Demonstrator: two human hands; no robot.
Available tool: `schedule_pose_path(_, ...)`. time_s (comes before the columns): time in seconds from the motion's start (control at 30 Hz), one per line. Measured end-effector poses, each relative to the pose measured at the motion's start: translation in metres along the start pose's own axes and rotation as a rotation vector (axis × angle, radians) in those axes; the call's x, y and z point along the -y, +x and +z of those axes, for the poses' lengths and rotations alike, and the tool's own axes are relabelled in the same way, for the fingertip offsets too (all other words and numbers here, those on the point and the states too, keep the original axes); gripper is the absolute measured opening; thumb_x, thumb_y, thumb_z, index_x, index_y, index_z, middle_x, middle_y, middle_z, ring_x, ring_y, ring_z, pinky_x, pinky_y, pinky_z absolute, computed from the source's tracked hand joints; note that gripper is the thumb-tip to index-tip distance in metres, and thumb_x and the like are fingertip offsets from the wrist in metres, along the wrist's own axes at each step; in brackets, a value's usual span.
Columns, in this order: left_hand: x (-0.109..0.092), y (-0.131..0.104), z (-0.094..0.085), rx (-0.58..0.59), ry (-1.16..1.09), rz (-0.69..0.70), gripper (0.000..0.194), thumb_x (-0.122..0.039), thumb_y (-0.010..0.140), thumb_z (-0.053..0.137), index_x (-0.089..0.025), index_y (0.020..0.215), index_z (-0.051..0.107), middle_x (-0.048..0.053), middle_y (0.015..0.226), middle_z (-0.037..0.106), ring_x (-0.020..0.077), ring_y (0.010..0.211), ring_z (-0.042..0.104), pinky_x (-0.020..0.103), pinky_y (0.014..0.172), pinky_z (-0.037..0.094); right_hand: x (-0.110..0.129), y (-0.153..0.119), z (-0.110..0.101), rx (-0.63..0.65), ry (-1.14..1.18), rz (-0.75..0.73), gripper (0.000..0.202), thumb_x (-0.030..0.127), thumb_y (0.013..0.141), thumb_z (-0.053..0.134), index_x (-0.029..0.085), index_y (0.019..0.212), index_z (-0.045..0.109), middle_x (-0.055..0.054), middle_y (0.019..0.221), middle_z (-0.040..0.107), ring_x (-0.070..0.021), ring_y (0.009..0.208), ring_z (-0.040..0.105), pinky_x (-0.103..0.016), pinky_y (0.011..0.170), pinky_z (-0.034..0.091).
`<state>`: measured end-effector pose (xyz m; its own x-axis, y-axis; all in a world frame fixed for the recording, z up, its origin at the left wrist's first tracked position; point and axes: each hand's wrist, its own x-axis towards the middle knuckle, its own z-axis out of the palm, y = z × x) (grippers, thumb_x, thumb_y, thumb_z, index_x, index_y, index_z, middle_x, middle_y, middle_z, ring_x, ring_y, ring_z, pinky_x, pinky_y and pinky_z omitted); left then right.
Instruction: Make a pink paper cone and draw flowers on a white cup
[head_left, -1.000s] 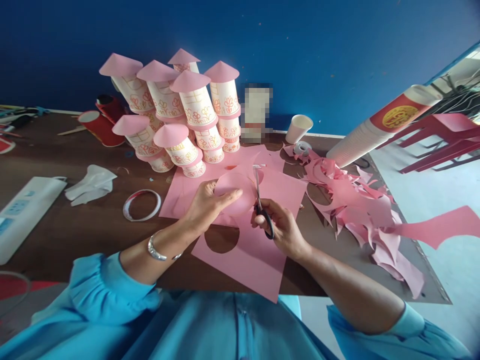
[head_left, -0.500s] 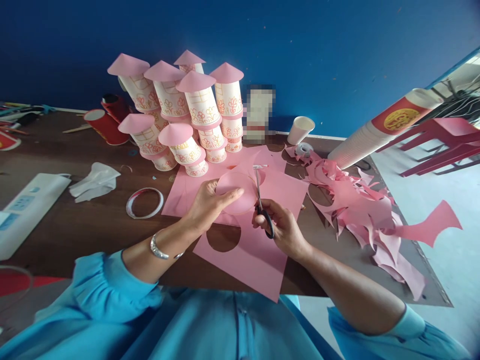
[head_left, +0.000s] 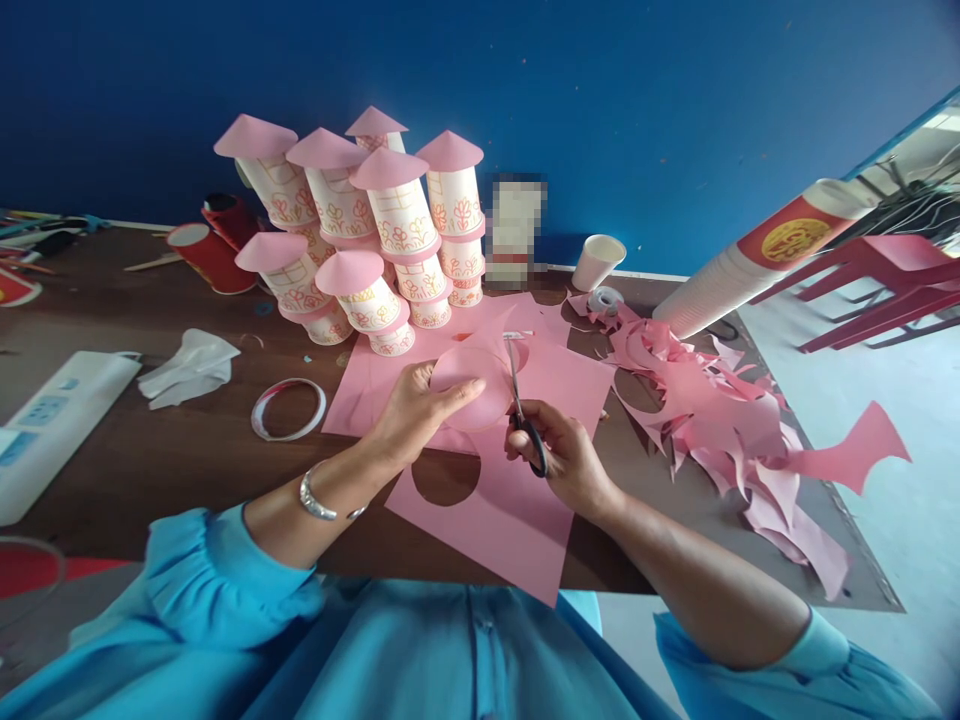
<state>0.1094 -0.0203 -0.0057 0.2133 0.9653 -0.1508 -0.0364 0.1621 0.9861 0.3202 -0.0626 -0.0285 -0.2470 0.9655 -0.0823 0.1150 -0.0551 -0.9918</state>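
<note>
My left hand (head_left: 427, 405) grips a round piece of pink paper (head_left: 480, 400), with the thumb on top and the other fingers mostly hidden beneath. My right hand (head_left: 551, 445) is closed on the black handles of the scissors (head_left: 534, 440). The scissor blades point away from me along the right edge of the round piece. Under both hands lie pink sheets (head_left: 525, 520), one with a round hole near its left side. Beyond my left hand stand several stacked paper cups (head_left: 401, 215) with drawn flowers and pink cone roofs.
Pink scraps (head_left: 720, 410) are heaped at the right, beside a long stack of cups (head_left: 720, 270). A tape ring (head_left: 289, 410), crumpled tissue (head_left: 191, 368) and a white power strip (head_left: 60, 430) lie left on the table. A single white cup (head_left: 598, 262) stands near the blue wall.
The view has shifted very slightly. Both hands, the round pink piece and the scissors look nearly the same as before.
</note>
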Motion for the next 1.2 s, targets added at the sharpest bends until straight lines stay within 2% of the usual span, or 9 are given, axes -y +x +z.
schedule_pose_path(0.7, -0.010, -0.002, 0.001, -0.004, 0.010, -0.003, 0.036, -0.050, 0.082, 0.085, -0.016, 0.094, 0.081, 0.008, 0.095, 0.084, 0.0265, 0.086, 0.077, 0.035, 0.080, 0.061, 0.003, 0.000, -0.001, -0.005, 0.027, 0.006, 0.063, 0.077, 0.081, 0.078, 0.020, 0.107, 0.066, 0.001, 0.070, 0.068, -0.0147, 0.061, 0.067, -0.028, 0.060, 0.055)
schedule_pose_path(1.2, -0.009, 0.000, -0.003, -0.005, 0.058, -0.003, 0.033, -0.048, 0.080, 0.086, -0.017, 0.089, 0.082, 0.007, 0.091, 0.083, 0.0254, 0.085, 0.075, 0.035, 0.079, 0.061, 0.006, -0.001, -0.004, -0.011, 0.004, 0.013, 0.052, 0.066, 0.083, 0.080, 0.021, 0.105, 0.069, 0.002, 0.067, 0.068, -0.0141, 0.057, 0.065, -0.029, 0.060, 0.057)
